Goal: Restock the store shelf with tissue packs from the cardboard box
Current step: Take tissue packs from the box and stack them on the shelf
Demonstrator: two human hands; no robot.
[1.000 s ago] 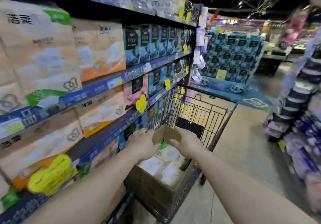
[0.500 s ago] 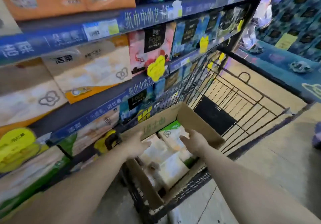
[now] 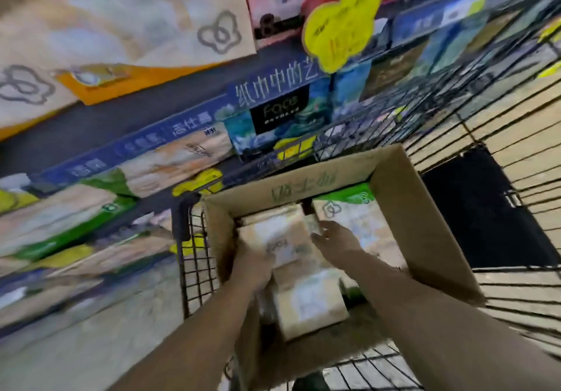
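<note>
An open cardboard box [image 3: 425, 226] sits in a wire cart and holds several pale tissue packs. My left hand [image 3: 252, 266] is inside the box, curled over the lower left corner of the top tissue pack [image 3: 279, 232]. My right hand [image 3: 334, 238] is also inside, fingers apart, touching that pack's right edge. A green-topped tissue pack [image 3: 349, 208] lies at the box's far right and another pack [image 3: 309, 302] lies nearer me. The store shelf [image 3: 145, 138] runs along the left, stocked with similar packs.
The black wire shopping cart [image 3: 194, 263] surrounds the box, its basket stretching off to the right. Yellow price tags [image 3: 340, 26] hang from the shelf edges. Dark blue tissue packs [image 3: 279, 117] fill the shelf just beyond the box. Grey floor shows at lower left.
My view has tipped down and closer to the box. Both hands have gone from above the packs down into the box, and the left hand has closed on the top pack.
</note>
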